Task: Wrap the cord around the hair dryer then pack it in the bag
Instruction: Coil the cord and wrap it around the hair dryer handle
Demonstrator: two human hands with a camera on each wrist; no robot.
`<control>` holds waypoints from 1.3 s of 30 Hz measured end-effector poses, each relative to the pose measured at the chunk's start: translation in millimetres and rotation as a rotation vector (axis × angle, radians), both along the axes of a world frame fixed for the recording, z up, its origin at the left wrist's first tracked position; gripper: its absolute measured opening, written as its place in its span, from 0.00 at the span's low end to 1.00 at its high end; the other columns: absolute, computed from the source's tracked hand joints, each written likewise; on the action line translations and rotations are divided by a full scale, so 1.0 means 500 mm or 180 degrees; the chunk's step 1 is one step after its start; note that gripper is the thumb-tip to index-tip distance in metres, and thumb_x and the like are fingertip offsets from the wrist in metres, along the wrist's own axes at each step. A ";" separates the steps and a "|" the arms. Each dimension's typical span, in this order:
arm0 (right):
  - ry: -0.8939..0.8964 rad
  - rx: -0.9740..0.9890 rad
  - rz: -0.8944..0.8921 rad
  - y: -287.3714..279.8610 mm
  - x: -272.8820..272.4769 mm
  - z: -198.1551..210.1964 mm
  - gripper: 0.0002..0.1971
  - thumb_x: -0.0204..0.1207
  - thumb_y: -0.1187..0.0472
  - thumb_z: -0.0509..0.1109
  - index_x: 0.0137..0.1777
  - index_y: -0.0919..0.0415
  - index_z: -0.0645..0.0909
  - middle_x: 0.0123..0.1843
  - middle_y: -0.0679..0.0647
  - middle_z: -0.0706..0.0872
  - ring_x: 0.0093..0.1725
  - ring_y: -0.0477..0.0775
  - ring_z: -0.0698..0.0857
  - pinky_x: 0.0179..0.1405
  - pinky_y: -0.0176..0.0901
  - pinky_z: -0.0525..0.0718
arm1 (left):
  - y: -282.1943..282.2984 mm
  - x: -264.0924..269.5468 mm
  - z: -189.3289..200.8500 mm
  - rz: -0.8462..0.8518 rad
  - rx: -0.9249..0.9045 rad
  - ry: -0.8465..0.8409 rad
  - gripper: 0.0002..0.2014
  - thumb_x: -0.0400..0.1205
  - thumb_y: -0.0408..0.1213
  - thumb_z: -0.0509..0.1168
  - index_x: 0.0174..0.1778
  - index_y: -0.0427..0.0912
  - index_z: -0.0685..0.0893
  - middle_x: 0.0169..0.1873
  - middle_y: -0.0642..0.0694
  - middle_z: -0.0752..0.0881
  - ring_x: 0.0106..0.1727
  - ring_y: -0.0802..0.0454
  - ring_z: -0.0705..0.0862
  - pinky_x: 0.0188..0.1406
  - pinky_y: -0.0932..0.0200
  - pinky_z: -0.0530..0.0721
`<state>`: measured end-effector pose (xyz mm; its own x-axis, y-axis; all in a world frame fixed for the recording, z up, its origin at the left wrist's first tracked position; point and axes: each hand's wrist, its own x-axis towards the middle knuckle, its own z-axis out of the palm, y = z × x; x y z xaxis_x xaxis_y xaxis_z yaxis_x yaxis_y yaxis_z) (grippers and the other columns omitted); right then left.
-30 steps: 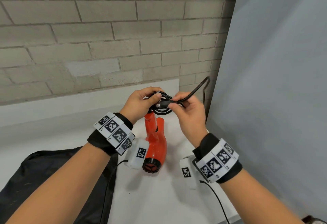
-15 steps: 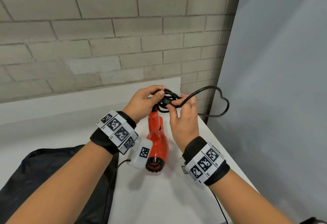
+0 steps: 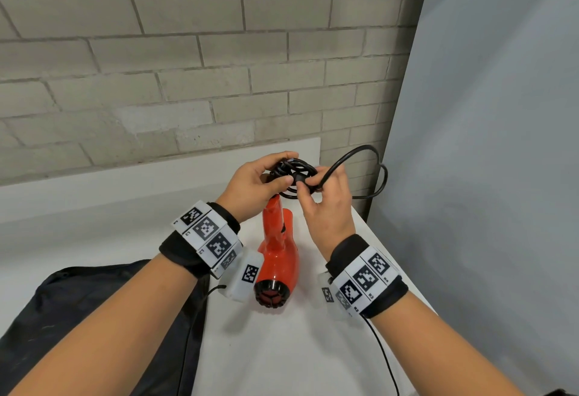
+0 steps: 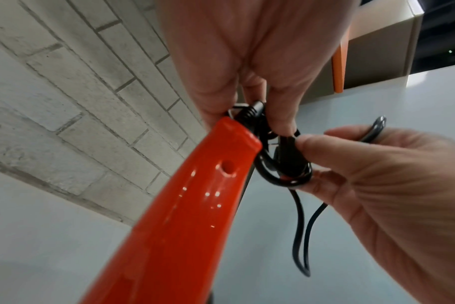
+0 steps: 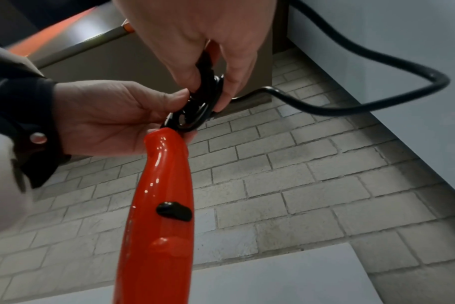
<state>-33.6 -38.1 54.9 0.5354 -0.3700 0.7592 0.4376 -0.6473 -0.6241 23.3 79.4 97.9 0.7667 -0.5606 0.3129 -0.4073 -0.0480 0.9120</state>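
Black cord coil pinched by both hands at dryer handle; loose loop may spring off.

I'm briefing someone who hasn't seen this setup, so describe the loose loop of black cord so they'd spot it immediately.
Start at the white table below the grey brick wall, where the glossy orange-red hair dryer is held with its handle pointing away. At the handle's tip, the left hand and right hand hold tight black cord coils. The loose black cord loop arcs rightward from them, alone in the air.
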 end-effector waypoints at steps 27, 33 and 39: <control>-0.0237 0.0088 -0.0314 0.010 0.034 -0.022 0.06 0.72 0.69 0.62 0.48 0.67 0.74 0.51 0.62 0.76 0.49 0.41 0.73 0.56 0.18 0.70 | -0.025 0.005 -0.021 0.0151 -0.0113 -0.0208 0.18 0.79 0.28 0.63 0.53 0.60 0.79 0.51 0.48 0.85 0.54 0.51 0.84 0.61 0.54 0.80; 0.0252 0.0284 -0.0055 -0.003 0.032 0.013 0.08 0.70 0.78 0.64 0.44 0.66 0.75 0.48 0.55 0.69 0.40 0.39 0.73 0.44 0.21 0.73 | -0.035 -0.006 -0.025 0.0070 -0.0150 -0.0365 0.16 0.72 0.37 0.64 0.52 0.62 0.80 0.46 0.49 0.79 0.52 0.38 0.83 0.58 0.44 0.83; -0.0024 0.0712 -0.0212 -0.011 0.036 -0.007 0.13 0.68 0.71 0.72 0.42 0.58 0.70 0.37 0.38 0.70 0.37 0.35 0.74 0.39 0.23 0.75 | -0.037 0.002 -0.023 -0.0068 -0.0362 -0.0099 0.18 0.79 0.24 0.60 0.54 0.53 0.77 0.49 0.53 0.83 0.48 0.59 0.83 0.56 0.63 0.83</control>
